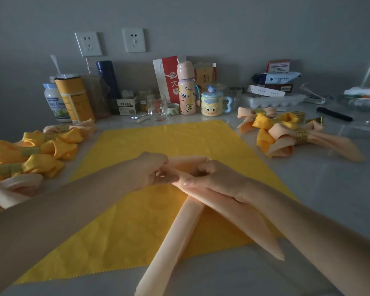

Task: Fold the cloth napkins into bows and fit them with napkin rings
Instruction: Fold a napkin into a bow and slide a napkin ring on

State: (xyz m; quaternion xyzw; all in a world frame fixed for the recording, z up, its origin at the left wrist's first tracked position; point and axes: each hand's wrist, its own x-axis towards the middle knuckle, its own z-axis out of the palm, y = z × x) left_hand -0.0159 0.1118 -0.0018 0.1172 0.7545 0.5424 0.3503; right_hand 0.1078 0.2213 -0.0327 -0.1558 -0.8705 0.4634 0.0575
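Ringed bows [51, 148] lying left and right — left hand [152, 170], right hand [219, 180], each grip pinching peach napkin [185, 223] mid-fold, ring pending.

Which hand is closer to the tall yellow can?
Left. The left hand pinches the napkin in front and right of the can; the right hand grips it farther right.

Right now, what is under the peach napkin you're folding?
A flat yellow cloth spread on the table; tails of the peach napkin overrun its near edge. Anything beneath the cloth is covered.
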